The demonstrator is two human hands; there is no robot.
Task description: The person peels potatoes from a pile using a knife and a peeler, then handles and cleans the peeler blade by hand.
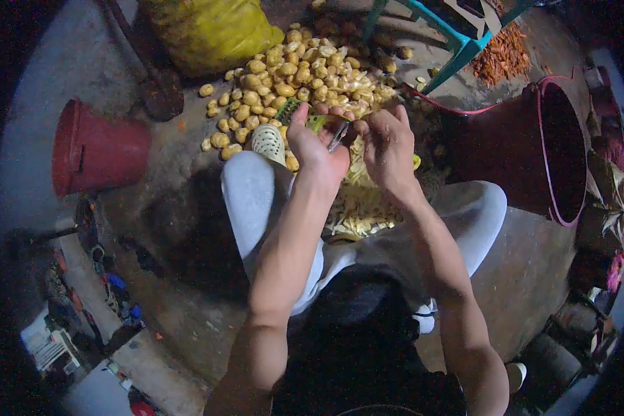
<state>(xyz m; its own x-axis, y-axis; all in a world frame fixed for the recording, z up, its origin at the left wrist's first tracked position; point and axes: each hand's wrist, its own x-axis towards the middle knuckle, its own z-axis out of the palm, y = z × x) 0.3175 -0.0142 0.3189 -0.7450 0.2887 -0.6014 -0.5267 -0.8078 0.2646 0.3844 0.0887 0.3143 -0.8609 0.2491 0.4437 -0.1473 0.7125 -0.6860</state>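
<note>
My left hand (315,149) is turned palm up with its fingers curled around a green and yellow tool (318,123). A shiny strip (338,135) shows at its palm; the tool's exact kind is hard to make out. Close on the right, my right hand (388,149) has its fingers bent and pressed together near that strip, and whatever they pinch is hidden. Below both hands, between my legs, lies a heap of pale yellow slices (359,215), partly covered by my wrists. Many small yellow potatoes (284,76) are piled on the floor beyond.
A full yellow sack (208,35) stands behind the potatoes. At left is a red bucket (104,149); at right, a large dark-red bucket (513,145) lies tipped. A teal stool (457,52) and a pile of orange pieces (503,55) are at the back right.
</note>
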